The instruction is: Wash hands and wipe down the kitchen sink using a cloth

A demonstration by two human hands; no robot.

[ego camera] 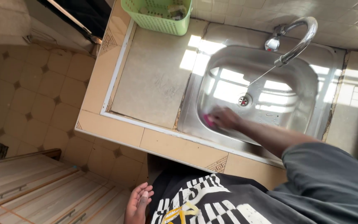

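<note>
Head view, looking down. Right hand [225, 118] was inside the steel sink [299, 87], fingers curled over a pink sponge [208, 120] pressed against the basin's near-left wall, just short of the drain [243, 100]. A thin stream of water ran from the curved tap [297, 39] into the basin. Left hand [139, 203] hung loose at the person's side, fingers relaxed and half-open, holding nothing. A green plastic basket [156, 16] stood at the far end of the tiled counter [154, 79], well apart from the sink.
</note>
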